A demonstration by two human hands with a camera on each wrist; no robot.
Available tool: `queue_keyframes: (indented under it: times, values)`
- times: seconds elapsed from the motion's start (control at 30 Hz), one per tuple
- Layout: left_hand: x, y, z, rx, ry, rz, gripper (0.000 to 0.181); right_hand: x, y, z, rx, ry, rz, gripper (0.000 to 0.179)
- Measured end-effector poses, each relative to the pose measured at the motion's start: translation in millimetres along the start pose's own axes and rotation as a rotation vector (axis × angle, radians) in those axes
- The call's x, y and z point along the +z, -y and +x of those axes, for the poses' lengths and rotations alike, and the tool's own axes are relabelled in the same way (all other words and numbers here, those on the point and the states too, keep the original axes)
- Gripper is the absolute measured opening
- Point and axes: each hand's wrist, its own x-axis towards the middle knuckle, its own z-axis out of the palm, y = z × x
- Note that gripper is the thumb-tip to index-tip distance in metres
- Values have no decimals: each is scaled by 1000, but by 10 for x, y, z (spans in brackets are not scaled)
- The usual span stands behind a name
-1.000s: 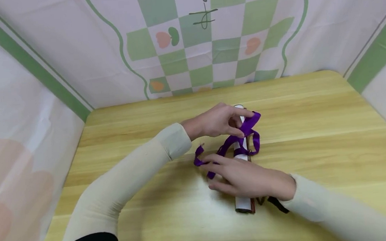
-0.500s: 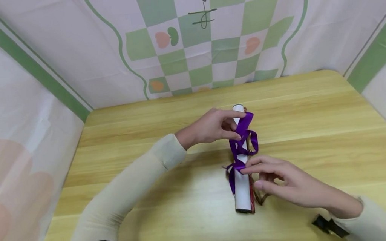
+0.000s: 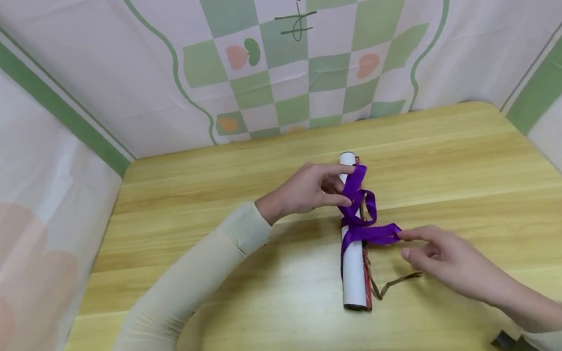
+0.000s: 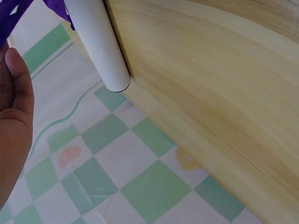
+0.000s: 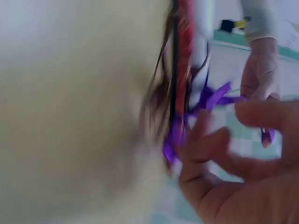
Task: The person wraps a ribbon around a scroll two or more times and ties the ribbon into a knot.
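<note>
A white roll (image 3: 355, 280) with a dark rim at its end lies lengthwise on the wooden table, with a purple ribbon (image 3: 353, 189) around its middle. Ribbon loops stand up over its upper half. My left hand (image 3: 307, 189) comes from the left and holds one loop between forefinger and thumb. To the right of the roll, my right hand (image 3: 454, 266) pinches the other ribbon length by its end, drawn out across the roll. The left wrist view shows the roll's white end (image 4: 105, 60) and part of my left hand (image 4: 16, 93). Motion blurs the right wrist view.
Along the roll's right side lies a narrow red patterned piece (image 3: 368, 292) with a brown cord (image 3: 393, 283) trailing right. The wooden table (image 3: 253, 332) ends at a hanging cloth (image 3: 288, 76) with green and white checks. A black strap piece (image 3: 507, 342) sits by my right sleeve.
My right hand has moved from left of the roll to its right, drawing a ribbon end across it. My left hand has shifted slightly left and down, still holding its loop.
</note>
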Motion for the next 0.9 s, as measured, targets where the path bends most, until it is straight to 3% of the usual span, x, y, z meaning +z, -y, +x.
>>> queue_keyframes:
  times: [0.1, 0.17, 0.23, 0.33, 0.4, 0.53, 0.63, 0.8, 0.9]
  values:
    - [-2, -3, -4, 6, -5, -8, 66, 20, 48, 38, -107, -133, -284, 33]
    - [-2, -6, -6, 5, -7, -20, 66, 13, 98, 110, -147, -187, -387, 30]
    - [7, -6, -4, 2, -8, -34, 67, -5, 142, 222, -169, -191, -454, 34]
    - [31, -6, -7, 2, -17, -59, 67, -9, 173, 420, -170, -118, -511, 43]
    - [51, -3, -13, 0, -29, -69, 68, 3, 160, 542, -160, -51, -531, 36]
    - [81, 17, -42, 1, -43, -82, 67, -52, 64, 650, -111, 45, -470, 17]
    - [87, 41, -71, 21, -59, -75, 65, -228, -58, 640, -60, 27, -468, 17]
    - [98, 72, -107, 55, -80, -53, 64, -561, -274, 556, 48, -16, -625, 27]
    - [119, 80, -115, 64, -77, -50, 64, -564, -308, 500, -24, -99, -669, 29]
